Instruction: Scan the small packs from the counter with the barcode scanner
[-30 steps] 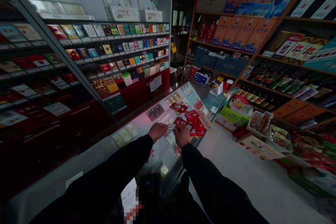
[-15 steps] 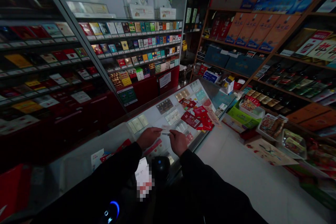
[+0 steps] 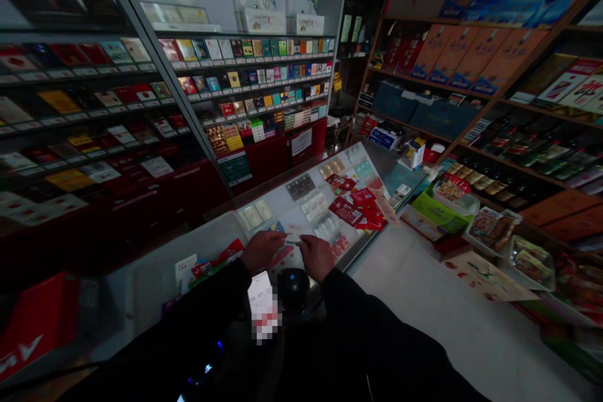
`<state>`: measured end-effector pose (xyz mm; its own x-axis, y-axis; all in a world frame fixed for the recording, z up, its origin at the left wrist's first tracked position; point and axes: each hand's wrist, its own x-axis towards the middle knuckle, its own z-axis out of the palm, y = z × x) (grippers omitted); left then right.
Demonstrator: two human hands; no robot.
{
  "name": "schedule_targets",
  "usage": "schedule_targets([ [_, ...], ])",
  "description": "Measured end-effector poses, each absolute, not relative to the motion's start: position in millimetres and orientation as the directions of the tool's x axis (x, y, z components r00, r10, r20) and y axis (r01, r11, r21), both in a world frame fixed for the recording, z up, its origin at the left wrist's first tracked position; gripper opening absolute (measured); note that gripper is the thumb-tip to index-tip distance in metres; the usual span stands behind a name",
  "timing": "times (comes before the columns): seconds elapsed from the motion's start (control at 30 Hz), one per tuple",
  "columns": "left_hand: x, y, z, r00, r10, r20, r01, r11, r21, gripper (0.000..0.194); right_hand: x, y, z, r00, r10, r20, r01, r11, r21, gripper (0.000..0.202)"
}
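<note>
Above the glass counter (image 3: 277,198), my left hand (image 3: 261,252) and my right hand (image 3: 318,259) meet at a small pale slip (image 3: 293,239). Each hand is closed, pinching one end between thumb and fingers. Whether the slip is paper or a flat packet cannot be made out. Just below my hands stand a black rounded device (image 3: 293,292) and a lit phone (image 3: 260,292) showing a timer. Red packets (image 3: 346,210) lie in a loose pile on the glass, beyond my right hand. Other colourful packets (image 3: 207,269) lie left of my left sleeve, partly covered by it.
Shelves of small boxes (image 3: 264,47) line the wall ahead. On the right are bottles (image 3: 522,144), orange cartons (image 3: 471,56) and plastic tubs of snacks (image 3: 532,257). A red box (image 3: 42,320) sits at lower left. Pale floor (image 3: 414,301) runs along the counter's right side.
The view has turned slightly left, so the surroundings sit further right. Both hands keep their hold on the slip, which looks slightly lower. More of the packets by my left sleeve shows.
</note>
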<state>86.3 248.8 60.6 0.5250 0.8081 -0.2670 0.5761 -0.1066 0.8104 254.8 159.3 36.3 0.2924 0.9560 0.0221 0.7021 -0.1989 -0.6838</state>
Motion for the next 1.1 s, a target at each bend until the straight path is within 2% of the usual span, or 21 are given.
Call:
schedule_targets([
  [0.23,47,250,88,0.444,0.879,-0.173,0.584,-0.138,0.800,0.044,227,177,56,0.180,0.981,0.072,0.677,-0.071,-0.733,0.035],
  [0.37,11,248,107,0.357,0.921,-0.156,0.661,-0.131,0.739,0.048,196,190,72,0.040,0.998,0.054,0.688,0.012,-0.725,0.029],
  [0.53,-36,243,119,0.253,0.947,-0.200,0.762,-0.067,0.644,0.050,153,204,81,-0.159,0.987,0.030,0.727,0.138,-0.673,0.021],
  [0.73,-81,229,108,0.165,0.960,-0.228,0.774,0.017,0.633,0.051,109,212,75,-0.318,0.948,-0.004,0.724,0.240,-0.647,0.020],
  [0.87,-104,220,97,0.117,0.957,-0.267,0.748,0.092,0.658,0.052,89,212,73,-0.385,0.921,-0.059,0.713,0.257,-0.652,0.022],
  [1.1,-118,211,97,0.084,0.940,-0.330,0.809,0.128,0.573,0.047,69,212,60,-0.452,0.883,-0.129,0.677,0.245,-0.694,0.035],
])
